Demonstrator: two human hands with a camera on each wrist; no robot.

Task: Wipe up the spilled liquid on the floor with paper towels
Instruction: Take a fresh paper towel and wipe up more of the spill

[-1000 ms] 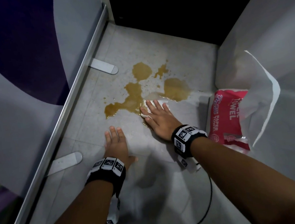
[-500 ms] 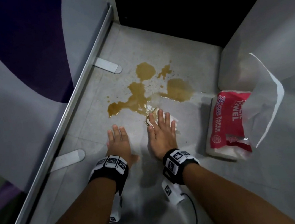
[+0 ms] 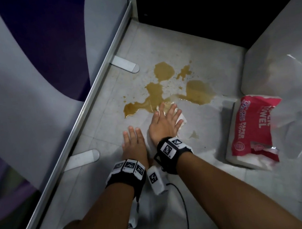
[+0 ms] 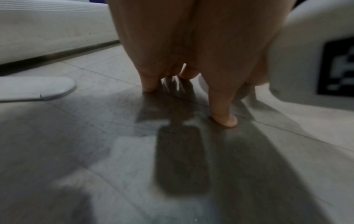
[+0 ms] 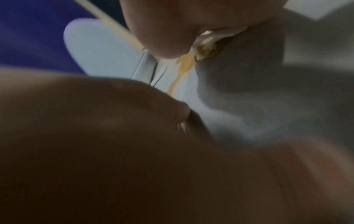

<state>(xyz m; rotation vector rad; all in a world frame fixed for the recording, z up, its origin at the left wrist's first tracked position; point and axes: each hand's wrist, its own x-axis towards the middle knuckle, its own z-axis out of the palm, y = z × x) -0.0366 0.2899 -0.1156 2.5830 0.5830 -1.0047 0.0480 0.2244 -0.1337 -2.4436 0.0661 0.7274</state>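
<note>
While the right hand (image 3: 164,125) lies flat with its fingers straight and spread, it presses a crumpled white paper towel (image 3: 182,120) against the pale grey tiled floor (image 3: 214,125) at the near edge of the spill (image 3: 164,93). That spill is a glossy amber-brown puddle of several rounded, joined blobs with fine droplets scattered between them, and a small separate smear (image 3: 193,134) sits just right of the right wrist. From the right wrist view the towel (image 5: 208,44) shows wrinkled and stained yellow-brown where it meets the liquid (image 5: 184,65). Close beside it, the left hand (image 3: 134,145) rests palm down on dry tile, fingers straight, holding nothing; its fingertips (image 4: 226,121) touch the matte floor. To the right lies a soft red-and-white plastic pack of paper towels (image 3: 251,130), partly under a thin translucent bag (image 3: 296,100).
</note>
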